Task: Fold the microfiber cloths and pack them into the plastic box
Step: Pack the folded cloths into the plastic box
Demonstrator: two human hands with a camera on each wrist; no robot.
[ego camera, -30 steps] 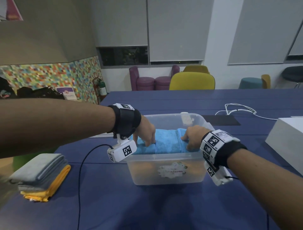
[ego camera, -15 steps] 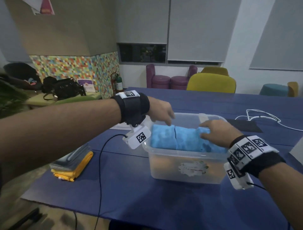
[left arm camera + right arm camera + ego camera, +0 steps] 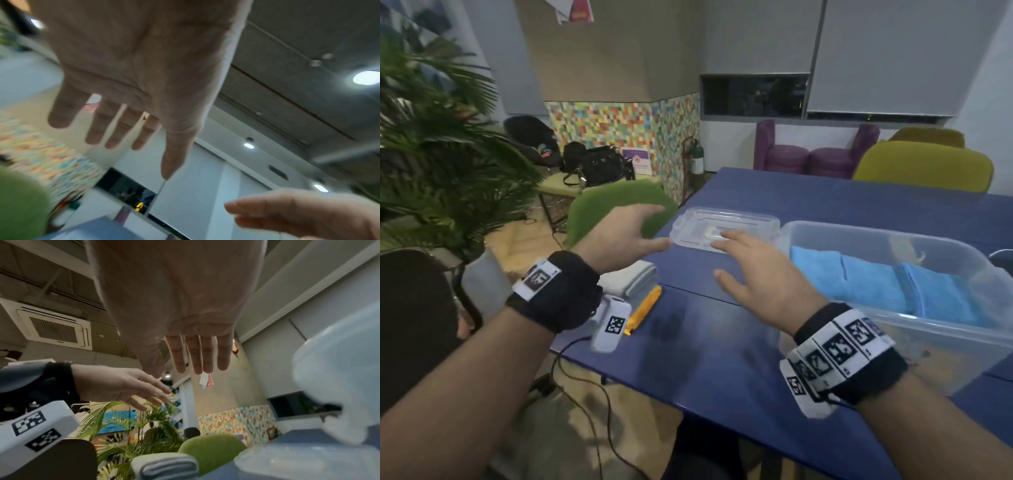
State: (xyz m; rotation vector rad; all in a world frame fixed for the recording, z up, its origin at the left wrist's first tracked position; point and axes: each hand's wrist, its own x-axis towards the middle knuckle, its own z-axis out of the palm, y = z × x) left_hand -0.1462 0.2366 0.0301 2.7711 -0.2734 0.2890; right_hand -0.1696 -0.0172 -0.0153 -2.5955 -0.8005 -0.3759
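Observation:
A clear plastic box [image 3: 962, 346] stands on the blue table at the right, with blue folded cloths [image 3: 873, 284] lying side by side inside. Its clear lid [image 3: 743, 221] lies flat on the table to the box's left. My left hand [image 3: 630, 233] hovers open just left of the lid, holding nothing. My right hand [image 3: 750, 274] is open with fingers spread, its fingertips over the lid's near edge. A stack of grey and yellow folded cloths [image 3: 642, 284] sits at the table's left edge under my left wrist. Both wrist views show bare palms [image 3: 144, 73] [image 3: 185, 305].
A green chair [image 3: 619, 202] stands beyond the table's left edge, with a large plant [image 3: 441, 137] further left. A black cable [image 3: 585, 377] hangs off the table's near-left corner. Yellow [image 3: 921, 164] and purple chairs line the far side.
Both hands have left the blue cloths in the box and moved left toward the lid. The head view has swung left, bringing the lid into sight.

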